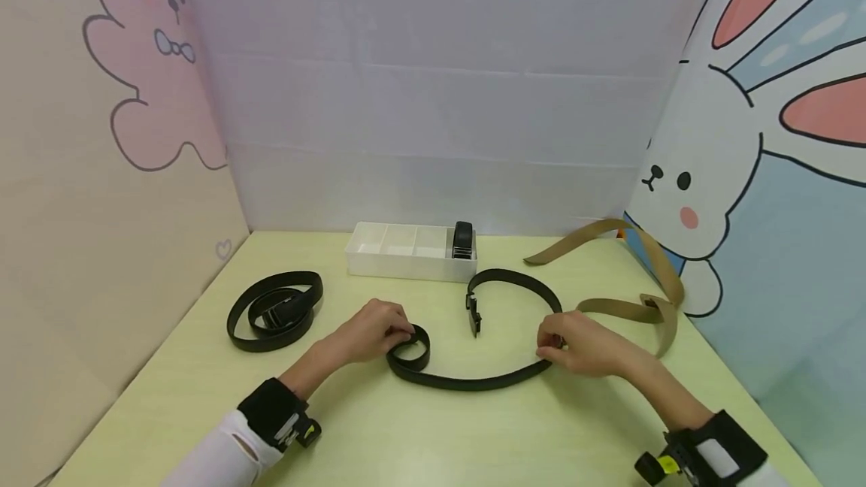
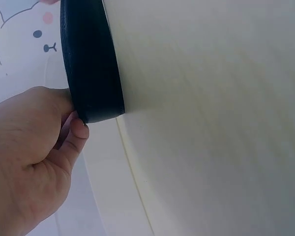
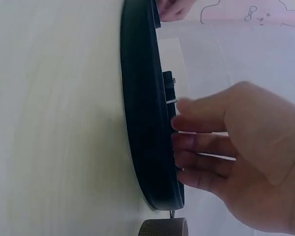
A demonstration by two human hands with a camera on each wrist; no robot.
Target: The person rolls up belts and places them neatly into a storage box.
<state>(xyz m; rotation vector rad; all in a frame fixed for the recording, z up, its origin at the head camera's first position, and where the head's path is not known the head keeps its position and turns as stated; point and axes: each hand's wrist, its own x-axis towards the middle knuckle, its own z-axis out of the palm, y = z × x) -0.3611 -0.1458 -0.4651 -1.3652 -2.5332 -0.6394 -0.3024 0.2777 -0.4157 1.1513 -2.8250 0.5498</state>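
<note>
A long black woven-textured belt [image 1: 473, 380] with a black buckle [image 1: 473, 313] is laid in an open curve at the middle of the smooth pale green table [image 1: 419, 442]. Its rolled end [image 1: 410, 348] is pinched by the curled fingers of the left hand [image 1: 374, 330], while the strap's right bend is touched by the right hand [image 1: 583, 343], its fingers only slightly bent, not clenched. A coiled black belt [image 1: 274, 310] lies well apart at the left, a tan webbing belt [image 1: 632, 299] at the right edge, and a white plastic compartment tray [image 1: 409, 250] holding a rolled black belt [image 1: 463, 240] stands behind. Bare tabletop is left in front.
</note>
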